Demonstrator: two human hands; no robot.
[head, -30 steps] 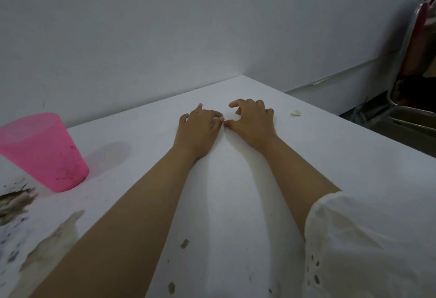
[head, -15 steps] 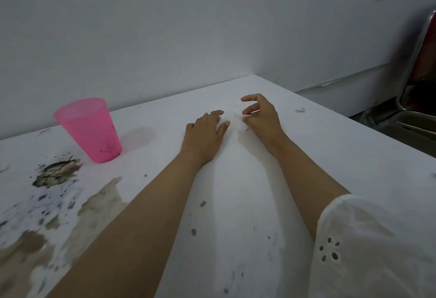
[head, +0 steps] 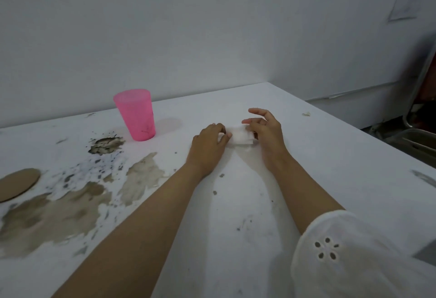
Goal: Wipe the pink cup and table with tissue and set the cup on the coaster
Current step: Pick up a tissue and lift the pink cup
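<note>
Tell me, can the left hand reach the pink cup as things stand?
Probably yes: only bare table lies between the left hand and the cup, though that hand is gripping the tissue.

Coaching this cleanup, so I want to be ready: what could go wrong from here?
The tissue is small beside the wide brown spill, so it may soak through and smear. The coaster lies close to the spill and could get dirtied. The cup has dark marks; set down unwiped, it would soil the coaster.
</note>
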